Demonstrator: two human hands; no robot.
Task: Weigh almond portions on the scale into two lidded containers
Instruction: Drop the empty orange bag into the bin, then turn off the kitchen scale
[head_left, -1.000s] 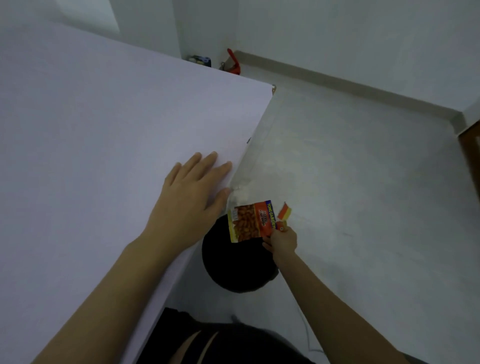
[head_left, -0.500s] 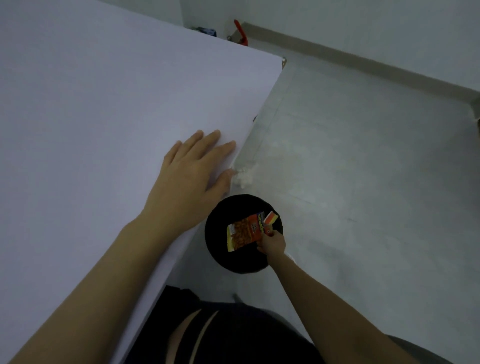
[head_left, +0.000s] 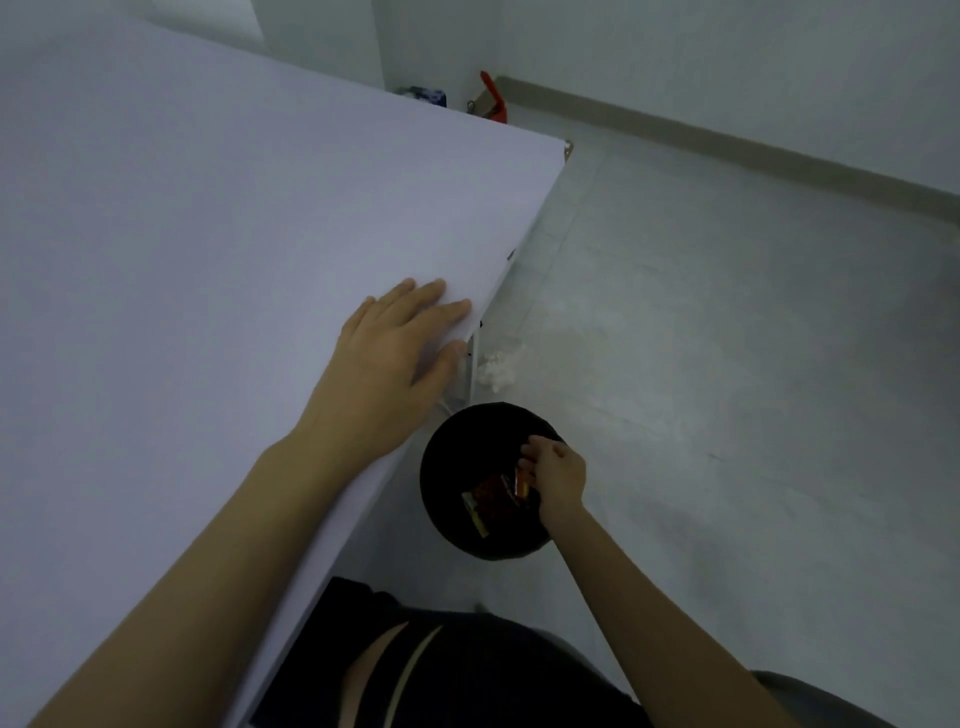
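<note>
Head view shows the left hand flat, fingers straight, on the white table by its right edge. Right of it, the right hand hangs over a black bin, the almond packet beside its curled fingers; whether they grip it cannot be told.

Table white; bin black; packet red-orange, yellow edge; floor grey.

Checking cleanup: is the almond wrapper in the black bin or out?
In: the wrapper lies inside the black bin, beside the right hand; whether it is held, cannot tell.
</note>
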